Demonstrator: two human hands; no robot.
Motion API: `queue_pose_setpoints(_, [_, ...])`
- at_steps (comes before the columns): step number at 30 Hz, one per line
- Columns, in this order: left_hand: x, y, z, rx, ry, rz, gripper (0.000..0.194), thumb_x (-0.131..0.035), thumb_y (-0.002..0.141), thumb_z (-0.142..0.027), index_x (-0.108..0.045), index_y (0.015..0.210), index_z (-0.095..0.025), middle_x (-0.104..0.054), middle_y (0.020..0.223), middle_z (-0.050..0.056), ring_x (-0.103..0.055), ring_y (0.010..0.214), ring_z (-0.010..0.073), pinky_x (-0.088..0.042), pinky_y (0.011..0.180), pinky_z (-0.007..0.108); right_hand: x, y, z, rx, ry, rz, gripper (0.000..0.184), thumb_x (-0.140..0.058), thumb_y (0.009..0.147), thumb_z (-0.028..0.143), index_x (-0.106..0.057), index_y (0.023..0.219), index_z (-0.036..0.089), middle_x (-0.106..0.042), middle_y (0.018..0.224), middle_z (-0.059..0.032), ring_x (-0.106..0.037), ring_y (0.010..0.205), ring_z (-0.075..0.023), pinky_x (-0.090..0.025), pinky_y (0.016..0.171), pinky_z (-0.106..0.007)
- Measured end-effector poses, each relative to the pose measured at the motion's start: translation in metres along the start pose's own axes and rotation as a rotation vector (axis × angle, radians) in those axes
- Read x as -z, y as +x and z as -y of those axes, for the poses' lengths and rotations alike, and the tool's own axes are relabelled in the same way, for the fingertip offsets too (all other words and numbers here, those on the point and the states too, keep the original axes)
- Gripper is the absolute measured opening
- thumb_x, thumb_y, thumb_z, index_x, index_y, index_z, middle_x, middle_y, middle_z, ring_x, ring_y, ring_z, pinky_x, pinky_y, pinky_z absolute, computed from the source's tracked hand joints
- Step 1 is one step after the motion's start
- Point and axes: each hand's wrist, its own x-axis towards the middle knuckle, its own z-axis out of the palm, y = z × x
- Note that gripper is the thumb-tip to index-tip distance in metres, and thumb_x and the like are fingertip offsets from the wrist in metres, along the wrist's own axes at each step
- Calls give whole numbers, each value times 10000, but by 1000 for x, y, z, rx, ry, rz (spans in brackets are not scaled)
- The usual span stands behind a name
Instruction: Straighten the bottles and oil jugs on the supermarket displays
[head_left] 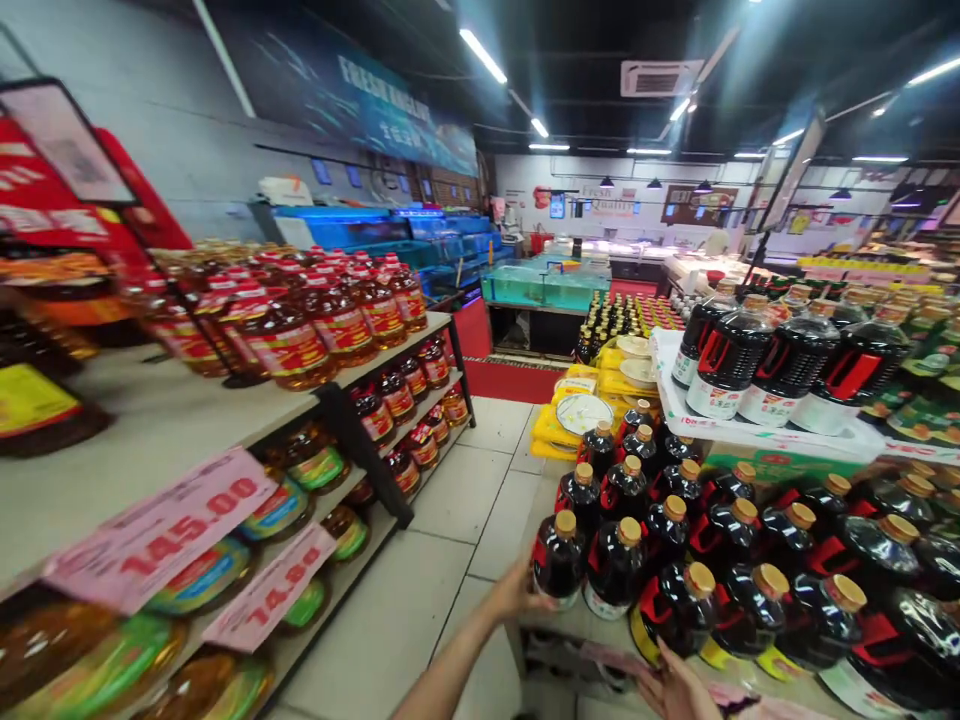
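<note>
My left hand (519, 592) is at the near left corner of the right-hand display, its fingers curved against the lower side of a dark soy sauce bottle (558, 560) with a tan cap. The far fingers are partly hidden by the bottle. Lower right, my right hand (679, 688) has its thumb and fingers apart, by the base of another soy sauce bottle (675, 612) with a yellow label. Whether it presses on that bottle is hard to tell. A bottle (611, 568) stands between the two, and more rows stand behind, upright and close together.
On the left, a shelf (409, 350) holds oil bottles (289, 335) and pink price cards (161, 530). Tiled floor (442, 560) runs between the displays. A raised white tray (765, 432) carries larger dark bottles. Yellow packs (551, 430) with plates and fish tanks (547, 285) are farther back.
</note>
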Motion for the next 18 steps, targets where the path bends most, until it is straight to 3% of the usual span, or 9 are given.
queue_pose_setpoints(2, [-3, -8, -5, 14, 14, -47, 1012, -914, 593, -439, -487, 1483, -216, -528, 1457, 172, -441, 1407, 369, -285, 1215, 541, 1, -4, 9, -48, 13, 71, 588, -874, 465, 540, -702, 933, 229, -707, 1201, -84, -613, 1243, -331, -410, 1104, -444])
queue_pose_setpoints(4, [-25, -25, -3, 47, 138, -213, 892, -850, 690, -434, -491, 1471, -196, -513, 1474, 170, -430, 1420, 346, -265, 1224, 536, 8, -6, 10, -78, 3, 81, 686, -884, 475, 567, -687, 1032, 219, -683, 1262, -100, -612, 1243, -314, -417, 1090, -419])
queue_pose_setpoints(8, [-103, -75, 15, 110, 443, -673, 727, -600, 909, -466, -374, 1525, -154, -388, 1560, 188, -348, 1475, 302, -247, 1236, 513, 37, -11, 9, -141, -166, 24, 847, -886, 495, 605, -629, 1192, 199, -596, 1399, -144, -557, 1312, -318, -404, 1083, -435])
queue_pose_setpoints(11, [-160, -130, 39, 258, 612, -821, 660, -452, 969, -452, -352, 1527, -114, -344, 1571, 202, -319, 1486, 294, -257, 1237, 489, 54, -17, 24, -367, -227, 263, 686, -800, 670, 635, -656, 1123, 141, -582, 1405, -193, -535, 1335, -329, -451, 1025, -450])
queue_pose_setpoints(13, [-187, -179, 58, 487, 664, -740, 638, -421, 953, -423, -418, 1487, -74, -325, 1575, 223, -327, 1483, 315, -276, 1230, 471, 57, -17, 37, -465, -172, 439, 569, -733, 784, 599, -679, 1068, 109, -602, 1375, -208, -559, 1314, -303, -495, 975, -394])
queue_pose_setpoints(14, [-197, -207, 66, 628, 689, -658, 630, -435, 924, -402, -474, 1447, -53, -315, 1579, 239, -317, 1489, 339, -275, 1228, 471, 56, -16, 41, -458, -154, 464, 506, -728, 810, 546, -687, 1058, 106, -616, 1362, -199, -576, 1297, -278, -507, 958, -354])
queue_pose_setpoints(16, [-214, -266, 77, 913, 723, -437, 644, -493, 862, -391, -539, 1407, -50, -333, 1579, 237, -292, 1501, 365, -259, 1231, 459, 54, -11, 42, -375, -169, 403, 387, -752, 796, 408, -699, 1048, 120, -650, 1323, -169, -611, 1253, -231, -515, 932, -289])
queue_pose_setpoints(18, [-229, -323, 77, 1093, 708, -246, 651, -495, 859, -391, -553, 1402, -36, -406, 1537, 243, -313, 1492, 359, -263, 1226, 445, 53, -8, 32, -258, -255, 337, 367, -752, 770, 366, -705, 1055, 139, -679, 1277, -148, -642, 1203, -231, -526, 905, -290])
